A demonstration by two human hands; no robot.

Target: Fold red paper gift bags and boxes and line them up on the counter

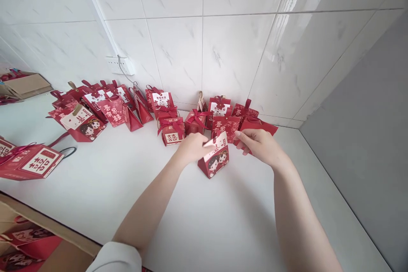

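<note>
A small red wedge-shaped gift box [218,161] with two cartoon figures and a cream top flap stands on the white table. My left hand [192,148] grips it by the upper left edge, near the flap; some of those fingertips are hidden. On the other side, my right hand [262,145] hovers just right of the flap with its fingers loosely bent and apart, and nothing visible in them. Behind that hand lies a plain red box [262,126]. A red box with white lettering [225,126] stands directly behind the held one.
Several more red gift boxes with ribbon loops line the wall, among them a bow-tied box [172,134] and a cartoon-print box [85,124]. A larger red box [35,162] lies at left. An open carton [76,242] holds more below. A socket [119,65] is on the tiles.
</note>
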